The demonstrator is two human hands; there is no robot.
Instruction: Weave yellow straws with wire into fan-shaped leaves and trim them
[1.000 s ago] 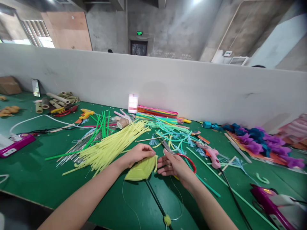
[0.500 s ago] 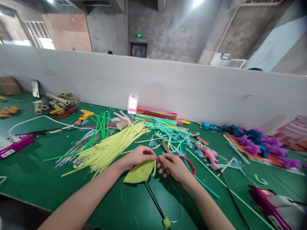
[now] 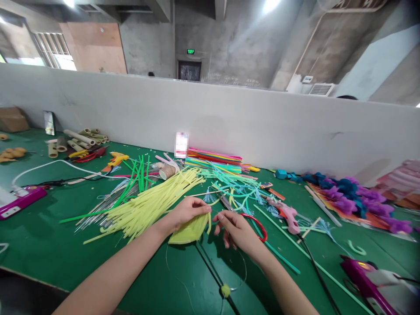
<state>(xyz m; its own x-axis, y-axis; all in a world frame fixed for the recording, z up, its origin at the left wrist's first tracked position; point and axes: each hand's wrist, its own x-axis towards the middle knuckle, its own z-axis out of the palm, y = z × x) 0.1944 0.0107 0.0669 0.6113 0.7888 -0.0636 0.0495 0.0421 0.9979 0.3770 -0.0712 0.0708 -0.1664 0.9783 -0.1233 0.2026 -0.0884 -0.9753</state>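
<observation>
The left hand [image 3: 185,213] pinches a yellow fan-shaped piece [image 3: 188,231], mostly hidden beneath its fingers. Just right of that grip, the right hand [image 3: 238,229] pinches together, perhaps on thin wire [image 3: 244,267], barely visible.

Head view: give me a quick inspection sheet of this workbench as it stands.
Surface: green table, backed by a grey partition wall.
Job's things: yellow fan-shaped piece under the left hand; thin wire runs below the right hand; dark stem with yellow pompom.
Clutter: yellow pipe cleaners, green sticks, red-handled scissors, pink glue gun, purple and blue flowers.
Grips: left pinches the piece; right fingers curled, content unclear.
Cables: white cable, black cord.
Surroundings: concrete hall, dark doorway.
</observation>
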